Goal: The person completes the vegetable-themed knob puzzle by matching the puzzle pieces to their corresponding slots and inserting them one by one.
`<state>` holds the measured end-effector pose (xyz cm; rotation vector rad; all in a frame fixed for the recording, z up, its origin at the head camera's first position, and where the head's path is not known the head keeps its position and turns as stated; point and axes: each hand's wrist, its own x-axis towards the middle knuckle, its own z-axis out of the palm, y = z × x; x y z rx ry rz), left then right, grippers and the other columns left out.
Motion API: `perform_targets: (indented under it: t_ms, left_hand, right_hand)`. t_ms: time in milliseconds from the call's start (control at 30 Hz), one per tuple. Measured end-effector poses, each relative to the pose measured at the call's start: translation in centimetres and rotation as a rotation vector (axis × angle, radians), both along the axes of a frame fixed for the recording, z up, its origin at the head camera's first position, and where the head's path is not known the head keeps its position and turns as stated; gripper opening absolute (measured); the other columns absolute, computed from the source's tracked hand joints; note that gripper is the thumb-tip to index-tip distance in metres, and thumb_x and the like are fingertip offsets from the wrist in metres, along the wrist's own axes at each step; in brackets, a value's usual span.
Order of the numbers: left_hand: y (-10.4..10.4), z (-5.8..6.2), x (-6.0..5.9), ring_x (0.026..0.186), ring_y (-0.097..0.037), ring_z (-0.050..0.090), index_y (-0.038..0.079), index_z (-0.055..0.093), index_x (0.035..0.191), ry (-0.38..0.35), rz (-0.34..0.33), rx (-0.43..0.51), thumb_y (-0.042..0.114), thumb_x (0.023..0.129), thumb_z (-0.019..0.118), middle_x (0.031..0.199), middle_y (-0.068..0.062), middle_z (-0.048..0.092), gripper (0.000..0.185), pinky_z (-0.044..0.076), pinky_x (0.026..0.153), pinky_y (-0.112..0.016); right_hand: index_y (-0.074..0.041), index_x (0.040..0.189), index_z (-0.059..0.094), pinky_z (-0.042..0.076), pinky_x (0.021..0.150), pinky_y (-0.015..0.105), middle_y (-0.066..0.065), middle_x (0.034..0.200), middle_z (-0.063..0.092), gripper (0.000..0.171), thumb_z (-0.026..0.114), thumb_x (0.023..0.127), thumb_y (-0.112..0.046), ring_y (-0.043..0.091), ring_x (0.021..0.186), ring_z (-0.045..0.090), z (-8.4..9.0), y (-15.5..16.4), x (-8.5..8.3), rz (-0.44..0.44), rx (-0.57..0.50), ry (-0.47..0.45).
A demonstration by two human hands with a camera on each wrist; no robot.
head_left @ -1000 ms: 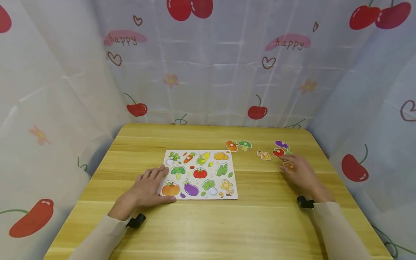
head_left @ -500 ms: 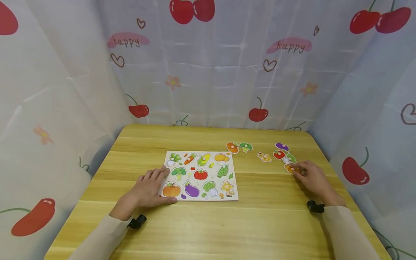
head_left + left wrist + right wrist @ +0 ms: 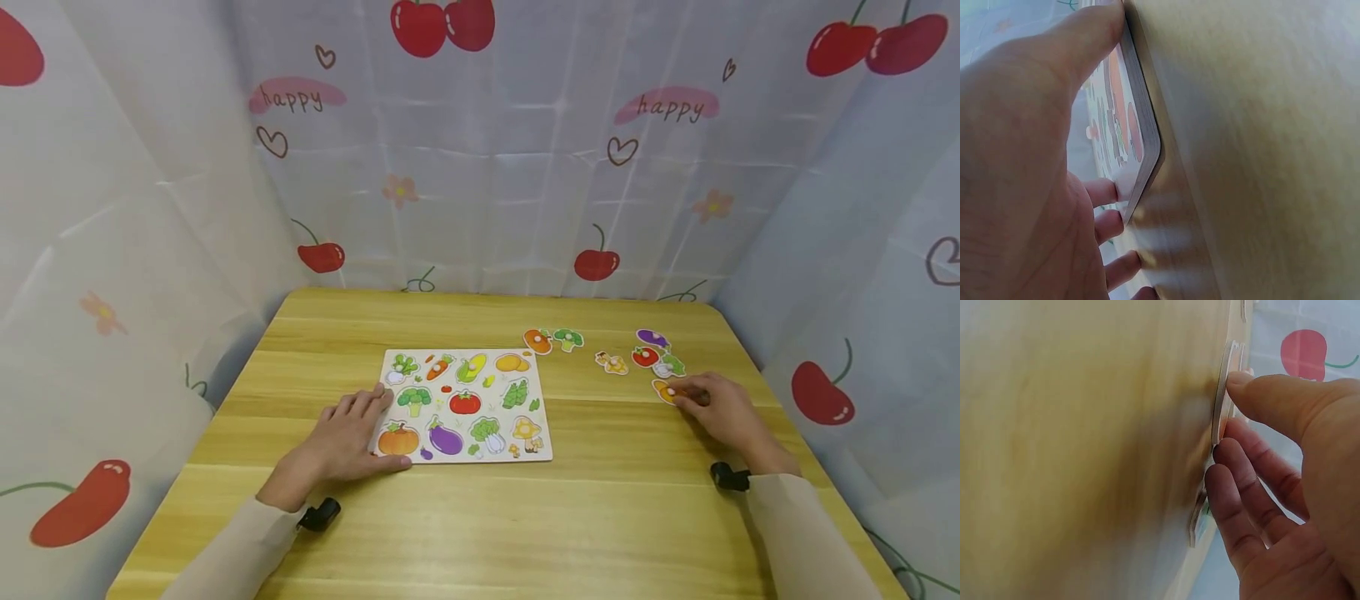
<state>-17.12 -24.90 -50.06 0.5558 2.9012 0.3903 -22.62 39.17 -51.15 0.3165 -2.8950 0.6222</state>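
My left hand (image 3: 341,437) rests at the left front corner of a white vegetable puzzle board (image 3: 487,381), fingers spread along its left side and thumb on the front edge. In the left wrist view, the thumb (image 3: 1085,44) lies over the board's edge. At the right of the table my right hand (image 3: 723,412) pinches an orange-coloured puzzle piece (image 3: 663,391) between thumb and forefinger. Seen from the right wrist, that piece's edge (image 3: 1221,394) faces the camera beside the thumb (image 3: 1254,394). Another piece (image 3: 1196,522) lies below the other fingertips.
Behind the orange piece lie the eggplant (image 3: 652,337), tomato (image 3: 644,357) and cabbage (image 3: 667,366) pieces. A mushroom piece (image 3: 612,362) is further left. Pumpkin (image 3: 537,340) and broccoli (image 3: 567,339) pieces sit by the board's far right corner. A printed curtain (image 3: 480,167) surrounds the wooden table (image 3: 525,533).
My right hand has drawn back to the right from near the tomato piece, uncovering the cabbage piece, and has taken hold of the orange piece. The left hand stays on the board.
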Motion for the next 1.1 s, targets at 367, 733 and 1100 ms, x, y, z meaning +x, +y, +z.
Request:
perform_targets:
  t_ms: [367,733,1100]
  left_hand:
    - [0.1,0.0,-0.1,0.164,-0.053,0.043,0.003,0.035,0.182,-0.005,-0.006,-0.021,0.086,0.096,0.076,0.188,-0.023,0.036,0.126,0.043,0.125,-0.078]
    - [0.1,0.1,-0.1,0.163,-0.052,0.044,0.003,0.035,0.182,-0.009,-0.008,-0.031,0.085,0.096,0.077,0.188,-0.023,0.036,0.126,0.044,0.124,-0.078]
    - [0.0,0.0,-0.4,0.164,-0.052,0.044,0.004,0.036,0.181,0.003,-0.010,-0.036,0.086,0.095,0.076,0.188,-0.022,0.037,0.126,0.044,0.124,-0.079]
  right_hand:
    - [-0.007,0.120,0.091,0.064,0.079,0.044,0.009,0.098,0.081,0.016,0.089,0.104,-0.012,0.024,0.085,0.079,0.4,-0.8,-0.4,0.085,0.044,-0.017]
    - [-0.007,0.115,0.090,0.062,0.083,0.046,0.006,0.095,0.084,0.014,0.089,0.105,-0.017,0.023,0.087,0.076,0.4,-2.2,-1.1,0.052,0.037,-0.064]
    - [-0.006,0.101,0.088,0.058,0.074,0.030,0.003,0.087,0.084,0.015,0.092,0.103,-0.020,0.015,0.079,0.074,0.3,-3.5,-1.0,0.051,-0.010,0.004]
